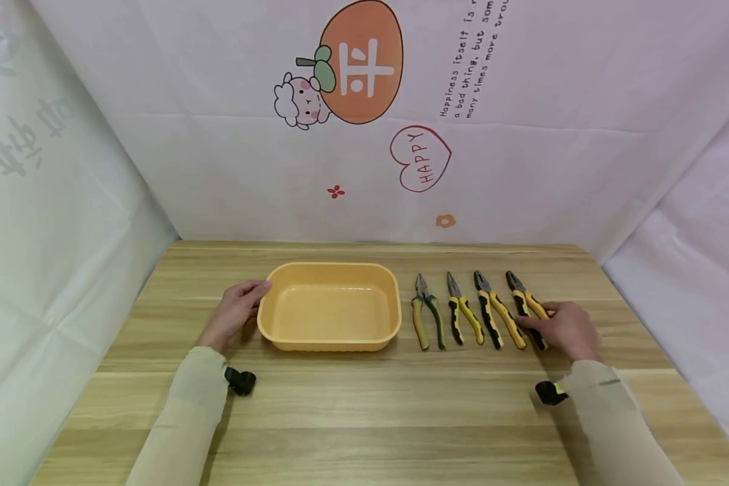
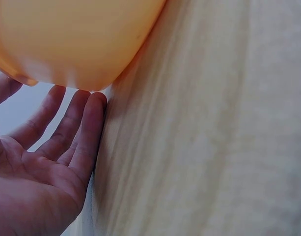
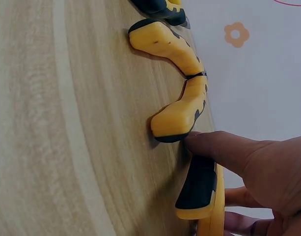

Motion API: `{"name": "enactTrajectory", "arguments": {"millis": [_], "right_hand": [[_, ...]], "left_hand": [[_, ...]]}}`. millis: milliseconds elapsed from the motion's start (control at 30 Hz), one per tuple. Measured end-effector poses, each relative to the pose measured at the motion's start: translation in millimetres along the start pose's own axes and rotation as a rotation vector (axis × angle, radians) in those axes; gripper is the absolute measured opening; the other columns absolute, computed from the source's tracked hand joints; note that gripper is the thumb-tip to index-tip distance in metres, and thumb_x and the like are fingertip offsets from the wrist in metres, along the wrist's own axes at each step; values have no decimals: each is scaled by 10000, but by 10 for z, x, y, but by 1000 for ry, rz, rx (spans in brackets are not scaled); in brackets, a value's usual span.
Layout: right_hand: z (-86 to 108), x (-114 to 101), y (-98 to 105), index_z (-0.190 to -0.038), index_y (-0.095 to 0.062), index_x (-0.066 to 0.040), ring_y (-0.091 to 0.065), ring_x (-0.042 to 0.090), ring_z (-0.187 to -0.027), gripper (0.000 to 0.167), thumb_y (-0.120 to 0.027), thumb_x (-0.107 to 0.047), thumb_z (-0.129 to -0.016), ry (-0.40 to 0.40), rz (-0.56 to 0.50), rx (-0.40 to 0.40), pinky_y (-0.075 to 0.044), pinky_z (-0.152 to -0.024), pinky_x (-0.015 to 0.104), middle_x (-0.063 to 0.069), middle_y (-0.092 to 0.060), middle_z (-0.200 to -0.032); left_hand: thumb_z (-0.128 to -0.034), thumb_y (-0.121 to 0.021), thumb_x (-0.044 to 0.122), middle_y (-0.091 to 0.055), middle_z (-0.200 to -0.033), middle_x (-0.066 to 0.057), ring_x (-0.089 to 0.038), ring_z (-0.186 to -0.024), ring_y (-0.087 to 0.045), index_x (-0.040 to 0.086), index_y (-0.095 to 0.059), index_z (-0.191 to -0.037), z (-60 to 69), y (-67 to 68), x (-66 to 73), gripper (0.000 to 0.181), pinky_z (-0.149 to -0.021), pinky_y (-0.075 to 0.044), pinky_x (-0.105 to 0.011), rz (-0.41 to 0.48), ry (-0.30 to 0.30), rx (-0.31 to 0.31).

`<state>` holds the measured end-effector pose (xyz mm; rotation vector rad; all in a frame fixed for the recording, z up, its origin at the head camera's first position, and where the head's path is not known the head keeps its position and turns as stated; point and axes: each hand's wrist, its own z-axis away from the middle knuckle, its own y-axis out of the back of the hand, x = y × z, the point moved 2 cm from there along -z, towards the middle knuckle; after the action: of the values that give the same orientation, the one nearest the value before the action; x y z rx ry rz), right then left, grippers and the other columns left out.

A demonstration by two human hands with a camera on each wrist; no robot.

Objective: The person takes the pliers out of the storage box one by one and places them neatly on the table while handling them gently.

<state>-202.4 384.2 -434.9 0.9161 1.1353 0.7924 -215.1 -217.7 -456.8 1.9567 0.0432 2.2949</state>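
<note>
A yellow plastic basin point(image 1: 328, 345) sits on the table, left of several pliers in a row. My left hand point(image 1: 237, 312) holds its left end, thumb at the rim and fingertips on the outer wall point(image 2: 86, 44). At the right end of the row, my right hand point(image 1: 563, 331) grips the handles of the yellow-and-black combination pliers point(image 1: 515, 282), which lie on the table. In the right wrist view, its thumb point(image 3: 224, 147) lies on one side of the black-and-yellow handle point(image 3: 197, 189), with fingers on the other side.
Left of the gripped pliers lie another yellow-and-black pair of combination pliers point(image 1: 484, 297), yellow-and-black long-nose pliers point(image 1: 455, 297) and green-handled pliers point(image 1: 422, 290). The wooden table point(image 1: 389, 418) meets a white printed cloth point(image 1: 249, 189) at the back; more cloth hangs at both sides.
</note>
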Motion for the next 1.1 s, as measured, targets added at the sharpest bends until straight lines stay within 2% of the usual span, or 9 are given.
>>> {"name": "enactTrajectory", "arguments": {"millis": [167, 433, 733, 933, 1100], "right_hand": [[-4, 5, -11, -1409, -533, 48, -512, 228, -687, 952, -750, -660, -810, 8, -1, 8, -368, -487, 311, 363, -546, -1318], [0, 5, -30, -1393, -550, 55, -515, 230, -691, 949, -732, -677, -818, 37, 9, 21, -371, -493, 311, 315, -622, -1195], [22, -34, -33, -1396, -531, 84, -548, 246, -724, 923, -713, -643, -859, 54, 32, 22, -402, -506, 315, 356, -573, -1287], [27, -54, -45, -1404, -514, 100, -563, 283, -786, 916, -707, -624, -876, 42, 49, 21, -434, -540, 331, 368, -550, -1310], [33, -84, -37, -1400, -487, 139, -612, 428, -956, 953, -686, -637, -885, 42, 66, 16, -526, -663, 466, 405, -475, -1367]], "left_hand": [[-1057, -555, 395, -620, -1261, -128, -58, -951, -663, -65, -495, -1430, 9, 3, 12, 596, -837, -563, -230, 7, -1, -7], [-1056, -558, 396, -638, -1167, -46, -64, -947, -663, -78, -502, -1414, 17, 7, 18, 596, -832, -565, -230, 14, -3, -1], [-1058, -557, 387, -643, -1164, -34, -55, -942, -665, -72, -495, -1425, 1, 5, 19, 591, -823, -567, -228, 16, 1, -1], [-1057, -554, 402, -641, -1210, -72, -53, -954, -665, -64, -485, -1441, -13, 12, 16, 608, -831, -565, -226, 11, 7, -8], [-1052, -555, 422, -635, -1241, -109, -65, -964, -671, -63, -490, -1438, -28, 19, -1, 623, -839, -566, -234, 9, 5, -9]]}}
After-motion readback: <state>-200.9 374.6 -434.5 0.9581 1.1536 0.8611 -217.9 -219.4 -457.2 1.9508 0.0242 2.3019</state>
